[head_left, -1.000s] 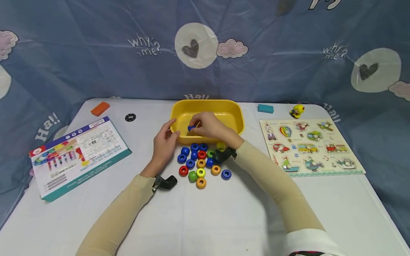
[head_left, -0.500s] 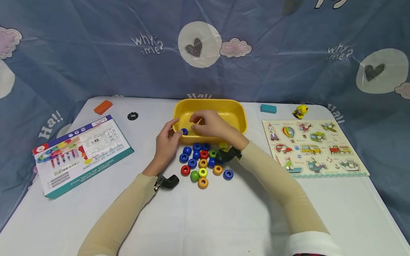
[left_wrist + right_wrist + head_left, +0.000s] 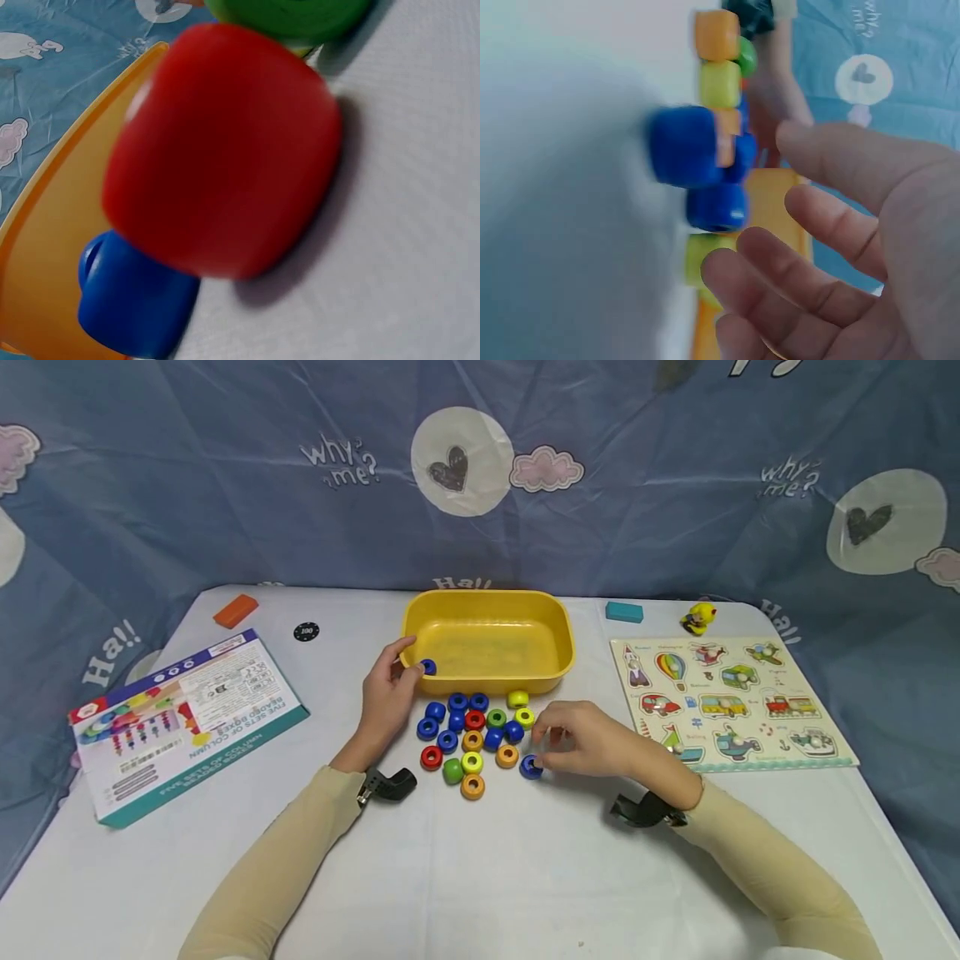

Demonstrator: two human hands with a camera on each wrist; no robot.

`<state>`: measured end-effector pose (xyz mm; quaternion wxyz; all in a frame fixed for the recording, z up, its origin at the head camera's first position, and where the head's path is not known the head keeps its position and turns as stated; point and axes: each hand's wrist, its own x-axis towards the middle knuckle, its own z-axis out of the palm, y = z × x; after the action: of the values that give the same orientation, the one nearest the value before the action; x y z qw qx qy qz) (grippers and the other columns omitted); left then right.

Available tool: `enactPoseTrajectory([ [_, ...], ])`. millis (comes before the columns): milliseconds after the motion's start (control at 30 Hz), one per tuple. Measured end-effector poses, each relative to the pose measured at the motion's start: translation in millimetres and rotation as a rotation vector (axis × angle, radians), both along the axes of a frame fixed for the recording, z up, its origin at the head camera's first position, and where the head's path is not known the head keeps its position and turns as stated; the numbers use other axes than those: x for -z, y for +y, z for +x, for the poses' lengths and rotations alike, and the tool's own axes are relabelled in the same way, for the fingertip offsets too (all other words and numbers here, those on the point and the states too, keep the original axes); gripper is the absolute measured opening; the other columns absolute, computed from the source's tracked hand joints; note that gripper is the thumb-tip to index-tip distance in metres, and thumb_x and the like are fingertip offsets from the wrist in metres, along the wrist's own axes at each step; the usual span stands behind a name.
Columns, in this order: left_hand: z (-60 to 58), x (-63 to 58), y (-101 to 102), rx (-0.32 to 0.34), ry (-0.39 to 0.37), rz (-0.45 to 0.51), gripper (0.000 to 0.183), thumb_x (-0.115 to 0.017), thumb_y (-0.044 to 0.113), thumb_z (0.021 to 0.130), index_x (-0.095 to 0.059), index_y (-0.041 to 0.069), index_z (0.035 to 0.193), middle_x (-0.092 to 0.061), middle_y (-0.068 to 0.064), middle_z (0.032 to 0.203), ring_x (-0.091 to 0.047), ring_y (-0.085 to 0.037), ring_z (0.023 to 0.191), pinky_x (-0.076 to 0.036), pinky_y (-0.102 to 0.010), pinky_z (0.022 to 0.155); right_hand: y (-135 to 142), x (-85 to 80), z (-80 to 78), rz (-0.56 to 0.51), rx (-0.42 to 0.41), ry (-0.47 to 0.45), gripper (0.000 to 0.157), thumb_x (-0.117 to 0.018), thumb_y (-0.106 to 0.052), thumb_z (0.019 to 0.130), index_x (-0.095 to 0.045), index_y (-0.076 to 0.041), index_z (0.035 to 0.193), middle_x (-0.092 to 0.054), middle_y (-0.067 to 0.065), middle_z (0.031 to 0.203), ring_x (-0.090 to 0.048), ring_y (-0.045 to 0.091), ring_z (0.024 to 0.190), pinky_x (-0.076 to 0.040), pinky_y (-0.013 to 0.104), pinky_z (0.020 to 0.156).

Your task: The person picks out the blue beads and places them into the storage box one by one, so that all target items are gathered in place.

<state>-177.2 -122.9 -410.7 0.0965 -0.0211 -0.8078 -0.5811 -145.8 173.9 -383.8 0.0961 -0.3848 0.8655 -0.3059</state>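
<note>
My left hand grips the front left corner of a yellow plastic tray, thumb and fingers at its rim. Close to that thumb, a blue bead lies inside the tray. My right hand reaches over the right side of the bead group, fingers spread and loosely bent. Its thumb tip overlaps a blue bead in the head view; the right wrist view shows the fingers parted beside several beads. A large red bead fills the left wrist view, where the left hand is unseen.
Blue, red, green, yellow and orange beads cluster before the tray. A bead-set box lies left, a wooden picture puzzle right. Behind are an orange block, black chip, teal block and yellow figurine.
My right hand has let go of a blue bead inside the tray and moved out, right and toward me, to the blue bead on the table. My left hand stays at the tray corner.
</note>
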Motion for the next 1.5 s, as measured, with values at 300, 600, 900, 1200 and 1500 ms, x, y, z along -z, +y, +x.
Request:
enactPoseTrajectory([
  [300,6.6,-11.2,0.3,0.012,0.008,-0.001,0.044,-0.052,0.007,0.095,-0.049,0.002,0.138,-0.045,-0.014,0.149,-0.057,-0.035,0.117,-0.041,-0.013,0.081,-0.4,27.9,7.0,-0.013,-0.031,-0.037,0.025,-0.083,-0.024,0.075,-0.066,-0.021,0.093,-0.061,-0.009,0.089,-0.054,0.01,0.078,-0.046,0.022,0.069],
  [600,6.7,-12.2,-3.2,0.002,0.007,-0.009,0.044,-0.052,0.007,0.094,-0.05,0.002,0.138,-0.045,-0.013,0.149,-0.058,-0.033,0.115,-0.042,-0.012,0.079,-5.2,26.1,4.7,-0.013,-0.055,-0.026,0.021,-0.08,-0.02,0.078,-0.067,-0.019,0.095,-0.063,-0.009,0.089,-0.056,0.009,0.077,-0.049,0.022,0.069],
  [900,5.3,-10.7,-1.8,0.013,0.006,0.007,0.044,-0.052,0.008,0.095,-0.049,0.003,0.139,-0.045,-0.012,0.149,-0.057,-0.033,0.118,-0.046,-0.023,0.088,-27.2,-32.3,-23.7,-0.086,-0.045,0.14,0.021,-0.077,-0.012,0.079,-0.069,-0.011,0.099,-0.069,0.0,0.093,-0.061,0.013,0.079,-0.053,0.03,0.07],
  [1200,5.7,-10.1,-1.2,0.011,0.005,0.013,0.044,-0.053,0.008,0.095,-0.05,0.002,0.138,-0.045,-0.014,0.149,-0.058,-0.033,0.116,-0.042,-0.012,0.079,-83.1,-32.6,-97.8,-0.036,0.173,-0.01,0.023,-0.074,-0.016,0.084,-0.069,-0.009,0.105,-0.071,0.005,0.099,-0.064,0.018,0.081,-0.054,0.028,0.077],
  [1500,6.0,-10.3,-0.7,0.018,0.007,-0.002,0.044,-0.052,0.009,0.095,-0.049,0.003,0.138,-0.046,-0.014,0.148,-0.058,-0.033,0.116,-0.042,-0.011,0.081,-128.7,-10.3,-133.7,0.051,0.171,-0.055,0.023,-0.074,-0.013,0.085,-0.068,-0.006,0.105,-0.07,0.008,0.104,-0.062,0.02,0.093,-0.053,0.03,0.088],
])
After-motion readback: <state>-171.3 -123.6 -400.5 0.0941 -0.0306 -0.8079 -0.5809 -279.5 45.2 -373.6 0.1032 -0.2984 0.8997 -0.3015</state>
